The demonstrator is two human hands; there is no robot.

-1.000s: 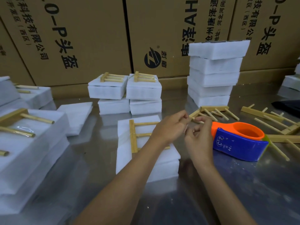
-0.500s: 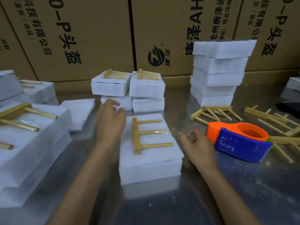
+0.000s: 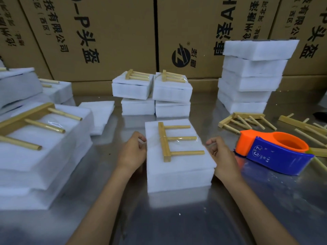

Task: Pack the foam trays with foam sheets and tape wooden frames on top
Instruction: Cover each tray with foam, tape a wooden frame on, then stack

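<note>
Item: foam tray [image 3: 178,167], white, packed and closed, sat at the centre of a reflective metal desk [image 3: 177,218].
Fitting: 1 wooden frame [image 3: 174,141], a crossbar with 3 dowels pointing right, lay flat on the tray's top; a strip of clear tape [image 3: 178,138] crossed the middle dowel.
Left hand [image 3: 131,152]: was at the tray's left edge, fingers [image 3: 141,138] curled inward against the upper corner; whether they actually gripped the foam could not be told.
Right hand [image 3: 220,156]: was at the tray's right edge, fingers loosely curled and apparently holding nothing, knuckles just beside the foam.
Tape dispenser [image 3: 276,152]: orange and blue, rested on the desk just right of the right hand.
Loose wooden frames [image 3: 246,121]: several lay scattered on the desk behind and right of the dispenser.
Finished trays [image 3: 152,92]: 2 stacks of 2 stood side by side behind the central tray, each top one carrying a taped frame.
Tall stack of foam trays [image 3: 251,76]: 5 high, slightly askew, stood at rear right.
Large stack of finished trays [image 3: 40,152]: stood at left, with a taped frame on top.
Foam sheets [image 3: 99,115]: a small pile lay between the left stack and the central tray.
Backdrop: printed cardboard boxes [image 3: 106,38] stood along the desk's far edge.
</note>
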